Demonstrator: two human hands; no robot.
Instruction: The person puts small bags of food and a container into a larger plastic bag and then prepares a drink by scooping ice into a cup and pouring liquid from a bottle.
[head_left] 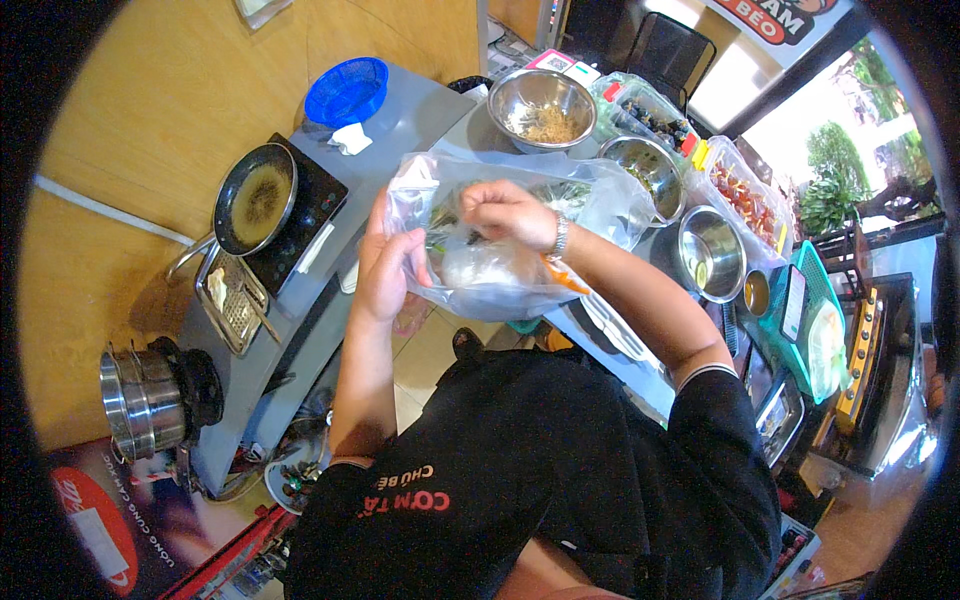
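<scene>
A large clear plastic bag (480, 280) is held up in front of my body, with green leafy pieces, a white rounded bundle and something orange showing through it. My left hand (390, 270) grips the bag's left side, thumb toward the front. Over the middle of the bag, or inside it, my right hand (495, 215) has its fingers curled; what they hold, if anything, is hidden. A silver watch circles my right wrist.
Left: a frying pan (255, 195) on a black cooktop, metal tray (238, 320), stacked pots (140, 400), blue basket (345, 92). Ahead and right: steel bowls (540, 105), food containers (750, 200), a green tray (830, 370) and a black-and-yellow appliance (865, 360).
</scene>
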